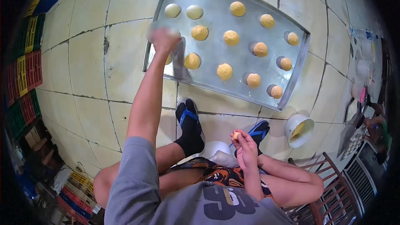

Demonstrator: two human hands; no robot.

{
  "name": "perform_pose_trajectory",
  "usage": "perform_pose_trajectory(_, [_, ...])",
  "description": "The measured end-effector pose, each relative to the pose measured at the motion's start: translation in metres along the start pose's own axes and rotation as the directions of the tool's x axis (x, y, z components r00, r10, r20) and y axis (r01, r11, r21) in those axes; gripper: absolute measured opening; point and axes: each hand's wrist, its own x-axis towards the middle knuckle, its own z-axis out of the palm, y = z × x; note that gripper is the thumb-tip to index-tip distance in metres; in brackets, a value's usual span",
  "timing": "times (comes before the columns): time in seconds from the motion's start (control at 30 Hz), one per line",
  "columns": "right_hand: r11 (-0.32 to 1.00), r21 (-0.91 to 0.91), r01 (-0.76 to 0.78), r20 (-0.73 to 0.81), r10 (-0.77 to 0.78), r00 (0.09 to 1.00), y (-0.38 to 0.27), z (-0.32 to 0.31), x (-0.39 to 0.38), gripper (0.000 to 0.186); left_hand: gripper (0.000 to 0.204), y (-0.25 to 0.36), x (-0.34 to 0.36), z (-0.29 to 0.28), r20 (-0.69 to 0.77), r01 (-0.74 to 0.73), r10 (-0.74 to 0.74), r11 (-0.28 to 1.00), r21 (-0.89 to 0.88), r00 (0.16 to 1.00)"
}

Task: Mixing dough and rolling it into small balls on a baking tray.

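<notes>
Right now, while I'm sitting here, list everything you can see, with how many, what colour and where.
Metal baking tray: 1, silver, on the floor ahead
Yellow-topped dough balls: 12 visible, on the tray, one partly behind the left wrist
Plain dough balls: at least 2, pale, tray's far left
Bowl: 1, white, right of the feet, yellow paste inside
Plastic crates: several, red, yellow, green, blue, left edge
Tiled floor: 1, cream, beneath everything
Right edge: cluttered, too distorted to count
Flip-flops: 2, blue straps, on the feet
Shirt: 1, grey, bottom centre
Left hand: 1, blurred, over the tray's left side
Right hand: 1, before the lap, pinching a small yellow lump
</notes>
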Motion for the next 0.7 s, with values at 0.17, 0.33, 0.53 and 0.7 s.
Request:
perform_pose_trajectory(0.17, [1.000, 0.014, 0.022, 0.055, -0.023, 0.998, -0.002, 0.019, 0.009, 0.030, 0.054, -0.003, -0.007, -0.021, 0.138, 0.125, -0.092, 0.959, -0.255, 0.986])
perform_pose_trajectory(0.33, [0.996, 0.077, 0.043, 0.073, -0.049, 0.996, -0.010, 0.041, 0.015, 0.037, 0.045, 0.048, -0.093, -0.047, 0.413, 0.428, -0.123, 0.156, -0.890, 0.903])
perform_pose_trajectory(0.53, [0.896, -0.086, 0.435, 0.261, -0.402, 0.878, -0.050, 0.087, -0.006, 0.050, 0.048, 0.123, -0.208, -0.114, 0.624, 0.675, 0.274, -0.415, -0.610, 0.732])
perform_pose_trajectory(0.7, [0.671, -0.218, 0.709, 0.316, -0.639, 0.701, -0.074, 0.099, -0.027, 0.047, 0.052, 0.142, -0.262, -0.143, 0.639, 0.706, 0.322, -0.450, -0.546, 0.699])
